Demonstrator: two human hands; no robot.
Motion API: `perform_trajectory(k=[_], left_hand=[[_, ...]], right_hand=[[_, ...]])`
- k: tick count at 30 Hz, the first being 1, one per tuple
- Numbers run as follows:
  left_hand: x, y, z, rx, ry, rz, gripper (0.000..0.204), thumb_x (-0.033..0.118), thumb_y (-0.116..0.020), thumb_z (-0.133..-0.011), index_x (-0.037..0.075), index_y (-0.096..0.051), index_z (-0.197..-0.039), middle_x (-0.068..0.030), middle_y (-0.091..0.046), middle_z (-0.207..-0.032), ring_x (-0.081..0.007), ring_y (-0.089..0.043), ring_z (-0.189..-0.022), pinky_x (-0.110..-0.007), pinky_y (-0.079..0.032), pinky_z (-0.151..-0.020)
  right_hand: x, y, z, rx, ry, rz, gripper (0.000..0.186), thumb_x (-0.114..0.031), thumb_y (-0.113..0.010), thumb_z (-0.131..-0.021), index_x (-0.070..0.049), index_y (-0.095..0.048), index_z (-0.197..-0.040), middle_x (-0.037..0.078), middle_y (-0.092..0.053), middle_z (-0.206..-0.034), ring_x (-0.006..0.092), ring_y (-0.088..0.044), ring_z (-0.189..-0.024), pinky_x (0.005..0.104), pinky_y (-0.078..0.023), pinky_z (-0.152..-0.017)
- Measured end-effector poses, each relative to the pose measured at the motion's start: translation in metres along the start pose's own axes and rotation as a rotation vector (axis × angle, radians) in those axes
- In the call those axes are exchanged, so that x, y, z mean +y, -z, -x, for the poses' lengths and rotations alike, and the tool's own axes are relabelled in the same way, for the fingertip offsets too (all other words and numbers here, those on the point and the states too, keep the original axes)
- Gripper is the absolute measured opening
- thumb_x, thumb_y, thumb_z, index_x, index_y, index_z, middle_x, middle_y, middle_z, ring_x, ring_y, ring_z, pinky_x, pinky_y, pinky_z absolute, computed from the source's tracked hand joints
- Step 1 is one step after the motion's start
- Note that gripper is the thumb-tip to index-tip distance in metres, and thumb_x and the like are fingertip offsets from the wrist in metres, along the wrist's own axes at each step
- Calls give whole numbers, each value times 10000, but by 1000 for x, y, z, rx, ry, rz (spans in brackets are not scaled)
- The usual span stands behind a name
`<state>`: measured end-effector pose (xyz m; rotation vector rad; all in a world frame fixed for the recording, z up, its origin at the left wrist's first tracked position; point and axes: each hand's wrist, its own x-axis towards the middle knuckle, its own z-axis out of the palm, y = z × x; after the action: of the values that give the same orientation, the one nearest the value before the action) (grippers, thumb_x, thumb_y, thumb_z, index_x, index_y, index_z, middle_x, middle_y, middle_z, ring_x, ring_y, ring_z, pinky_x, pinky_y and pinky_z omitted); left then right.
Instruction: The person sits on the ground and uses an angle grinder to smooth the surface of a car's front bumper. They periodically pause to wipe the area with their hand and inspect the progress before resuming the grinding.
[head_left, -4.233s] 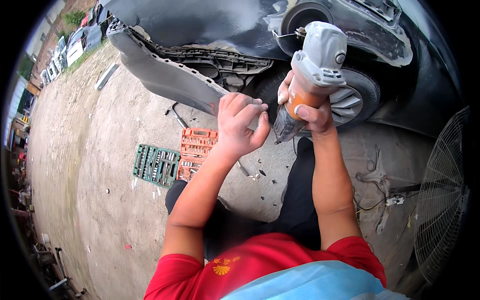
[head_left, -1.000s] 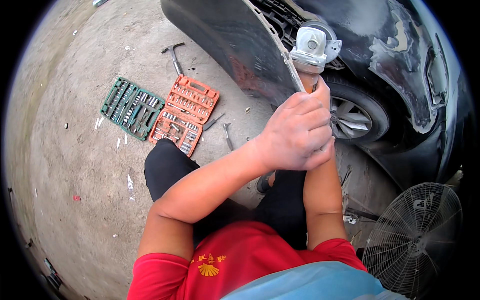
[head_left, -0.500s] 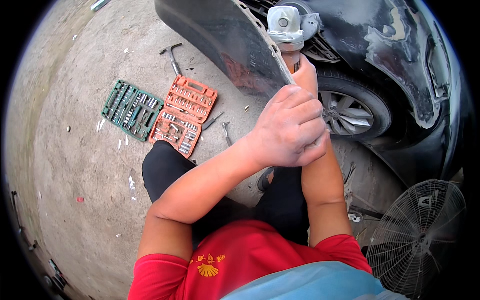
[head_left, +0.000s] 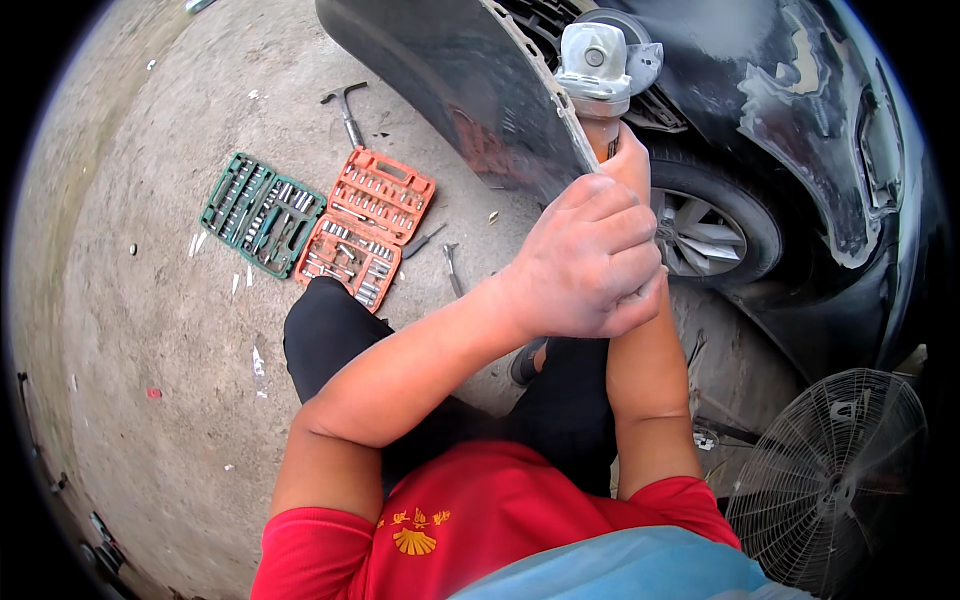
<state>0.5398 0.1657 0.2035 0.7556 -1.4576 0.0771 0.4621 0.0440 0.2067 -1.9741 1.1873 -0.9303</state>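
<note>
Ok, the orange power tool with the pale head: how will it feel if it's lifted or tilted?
The power tool would likely pull head-first, since its bulky head sits out beyond the right hand. It is probably heavy for its size, as that head looks like solid metal. Its pale coating looks like dust, so the casing might be a bit slippery.

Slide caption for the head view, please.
Right hand holds a power grinder near a dark panel; left hand closed nearby.
</note>
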Motion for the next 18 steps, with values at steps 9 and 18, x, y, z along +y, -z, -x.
perform_trajectory(k=[9, 18], left_hand=[[1, 0, 3, 24, 2, 4, 176, 88, -815, -733, 109, -651, -793, -42, -662, -918, -274, -655, -861, -429, -534, -884], [1, 2, 4, 19, 5, 7, 170, 87, -813, -734, 107, -654, -790, -44, -671, -947, -269, -658, -876, -428, -531, -887]], right_hand=[[1, -13, -7, -18, 54, 84, 490, -393, -883, -956, 52, -743, -1107, 212, -823, -968, 263, -739, -835, 416, -592, -829], [0, -19, -12, -14, 89, 135, 496, -414, -822, -1018, 64, -737, -1122, 224, -819, -974, 268, -720, -831, 412, -586, -836]])
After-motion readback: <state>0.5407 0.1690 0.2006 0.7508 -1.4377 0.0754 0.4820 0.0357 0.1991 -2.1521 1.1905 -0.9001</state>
